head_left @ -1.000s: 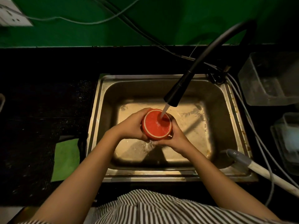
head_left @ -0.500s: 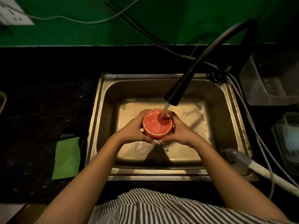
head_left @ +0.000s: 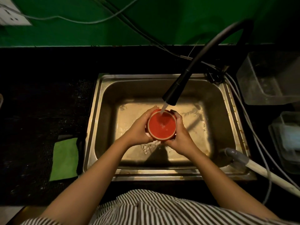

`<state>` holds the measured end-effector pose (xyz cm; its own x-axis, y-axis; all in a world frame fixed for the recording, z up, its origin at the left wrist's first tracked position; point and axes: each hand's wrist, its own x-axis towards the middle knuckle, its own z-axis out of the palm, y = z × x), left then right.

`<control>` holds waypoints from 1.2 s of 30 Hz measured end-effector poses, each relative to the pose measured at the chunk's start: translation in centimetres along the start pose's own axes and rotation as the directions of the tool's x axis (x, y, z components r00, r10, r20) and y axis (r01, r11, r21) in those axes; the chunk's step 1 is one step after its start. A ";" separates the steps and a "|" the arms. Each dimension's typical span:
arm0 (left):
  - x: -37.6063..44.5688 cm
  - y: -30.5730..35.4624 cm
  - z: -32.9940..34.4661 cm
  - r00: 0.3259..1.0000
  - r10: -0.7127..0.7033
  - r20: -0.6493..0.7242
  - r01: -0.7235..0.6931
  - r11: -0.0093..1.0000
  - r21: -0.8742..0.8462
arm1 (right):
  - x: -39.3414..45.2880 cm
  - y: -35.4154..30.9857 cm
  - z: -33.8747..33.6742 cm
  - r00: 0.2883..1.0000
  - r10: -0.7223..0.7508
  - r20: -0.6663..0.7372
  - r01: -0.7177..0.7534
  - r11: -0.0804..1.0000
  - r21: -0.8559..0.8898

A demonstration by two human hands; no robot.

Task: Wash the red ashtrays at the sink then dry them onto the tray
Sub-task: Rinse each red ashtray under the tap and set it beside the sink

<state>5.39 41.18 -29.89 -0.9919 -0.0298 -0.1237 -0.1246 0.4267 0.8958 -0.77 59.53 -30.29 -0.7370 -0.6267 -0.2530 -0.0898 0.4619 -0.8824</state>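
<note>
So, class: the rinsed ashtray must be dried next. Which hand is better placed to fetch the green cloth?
Left. The green cloth lies on the counter left of the sink, nearer the left hand. The right hand could keep gripping the red ashtray.

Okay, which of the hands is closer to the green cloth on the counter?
Left. The left hand grips the round red ashtray on the side facing the green cloth; the right hand grips the ashtray's far side.
</note>
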 end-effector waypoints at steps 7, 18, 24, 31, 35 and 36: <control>0.2 0.1 -2.5 0.980 -0.088 0.181 0.060 0.986 0.156 | 0.5 1.2 0.6 0.978 0.130 0.163 -0.159 0.971 0.178; -1.0 -1.7 -0.7 0.938 -0.274 0.214 0.303 0.946 -0.118 | 1.6 -0.6 -1.9 0.942 0.174 0.288 -0.197 0.979 0.049; -0.8 -1.4 0.9 0.971 -0.222 0.084 0.232 0.962 -0.144 | 1.8 -1.4 -2.2 0.976 0.086 0.199 -0.044 0.977 -0.207; -0.3 -0.6 0.0 1.000 0.002 -0.004 -0.002 0.999 0.033 | 0.9 -0.1 -0.3 0.997 0.018 0.080 -0.016 1.000 -0.026; -0.3 0.1 -1.4 0.997 0.014 0.071 -0.023 0.993 0.118 | 0.4 0.4 0.6 0.995 0.059 0.083 -0.069 0.990 0.123; -0.3 0.1 -1.8 0.995 0.003 0.095 -0.017 0.990 0.141 | 0.4 0.6 0.8 0.992 0.076 0.103 -0.091 0.984 0.156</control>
<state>5.63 39.63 -28.95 -0.9853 0.0581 -0.1609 -0.1028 0.5504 0.8285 -0.57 59.09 -31.18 -0.6688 -0.6513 -0.3586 0.0831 0.4138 -0.9066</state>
